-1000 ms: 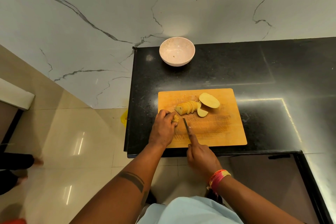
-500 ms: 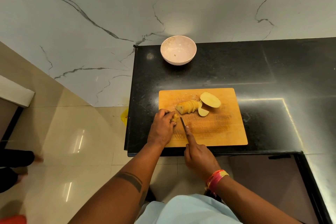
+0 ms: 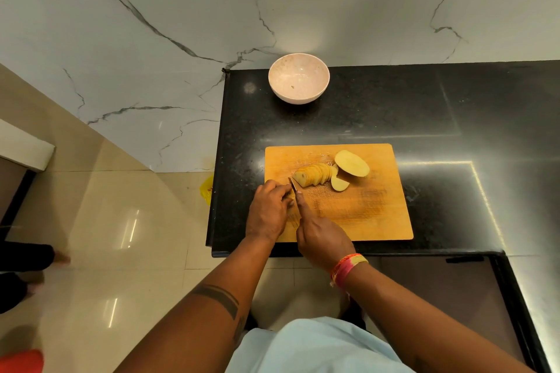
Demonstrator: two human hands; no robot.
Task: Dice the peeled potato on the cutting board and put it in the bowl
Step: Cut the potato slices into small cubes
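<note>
step: slicing, no dice yet | left hand (image 3: 268, 210) pinches, seemingly, a potato piece (image 3: 289, 198) | right hand (image 3: 321, 237) grips knife (image 3: 293, 185) | bowl (image 3: 298, 78) beyond cutting board (image 3: 363, 209) unfilled

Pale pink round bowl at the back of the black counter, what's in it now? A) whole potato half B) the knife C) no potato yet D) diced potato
C: the pale pink round bowl holds no potato pieces; the fanned potato slices lie on the wooden cutting board.
</note>
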